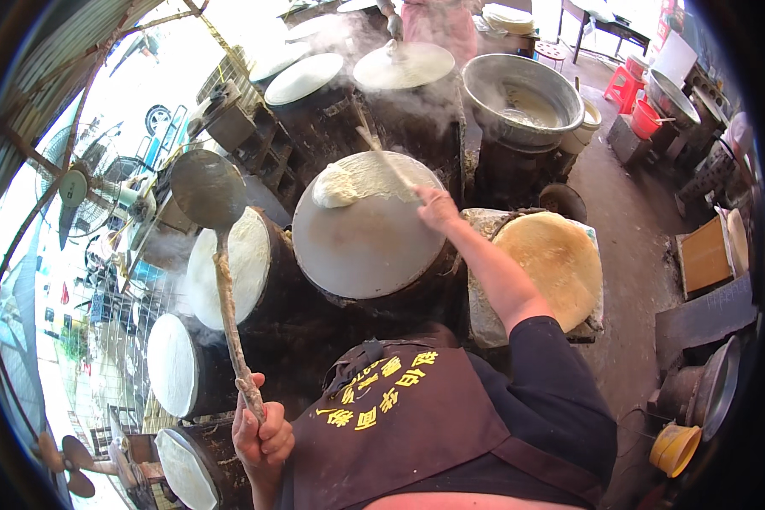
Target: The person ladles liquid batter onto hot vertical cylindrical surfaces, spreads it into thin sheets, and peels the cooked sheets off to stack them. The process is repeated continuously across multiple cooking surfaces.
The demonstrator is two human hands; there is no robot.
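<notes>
My left hand [263,435] is wrapped round the long, batter-crusted handle of a ladle [207,189], whose dark round bowl is raised to the left of the central griddle. With my right hand [438,210] I grip the near end of a wooden spreading stick [389,167], which slants across the far part of that round grey griddle [365,255]. Pale batter [374,177] lies in a thin layer beside the stick, with a thicker lump [335,187] at its left. The griddle's near half shows bare, greyish metal.
Several steaming griddles with pale sheets curve round the left and far sides, including one griddle [229,268] nearby. Golden flatbreads [546,270] lie on a stand at right. Beyond are a large metal basin [523,102], a red stool [624,87] and another person [440,25].
</notes>
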